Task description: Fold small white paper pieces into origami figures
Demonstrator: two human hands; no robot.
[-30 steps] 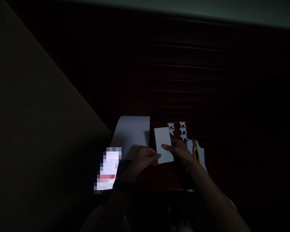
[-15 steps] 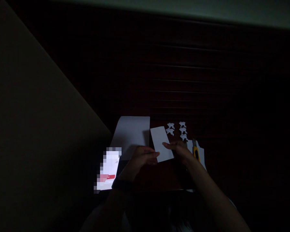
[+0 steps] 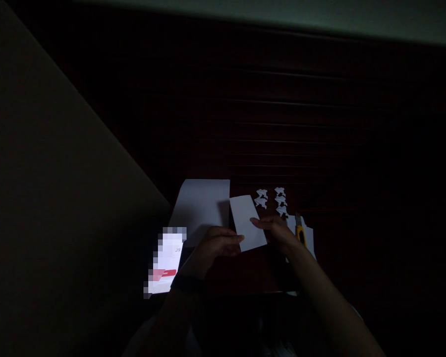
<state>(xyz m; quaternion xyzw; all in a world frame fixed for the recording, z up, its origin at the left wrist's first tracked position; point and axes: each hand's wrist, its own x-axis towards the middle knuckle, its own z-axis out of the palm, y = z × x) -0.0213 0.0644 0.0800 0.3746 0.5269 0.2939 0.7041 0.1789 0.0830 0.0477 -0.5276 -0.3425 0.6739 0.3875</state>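
A white rectangular piece of paper (image 3: 246, 218), longer than wide and slightly tilted, is between my two hands above the dark table. My left hand (image 3: 221, 243) pinches its lower left edge, thumb on top. On the right side, my right hand (image 3: 273, 228) grips the paper with the thumb lying across its face; the other fingers are mostly hidden beneath. Just beyond the paper, several small folded white paper figures (image 3: 281, 200) are lined up in two columns.
Larger white sheets (image 3: 204, 201) lie at the left. A lit phone screen (image 3: 169, 263), partly pixelated, glows by my left wrist. A yellow utility knife (image 3: 301, 234) rests on white paper pieces (image 3: 309, 240) at the right. A pale wall (image 3: 59, 198) slants along the left.
Almost nothing differs. Both hands still grip the paper, and the view has shifted very slightly.
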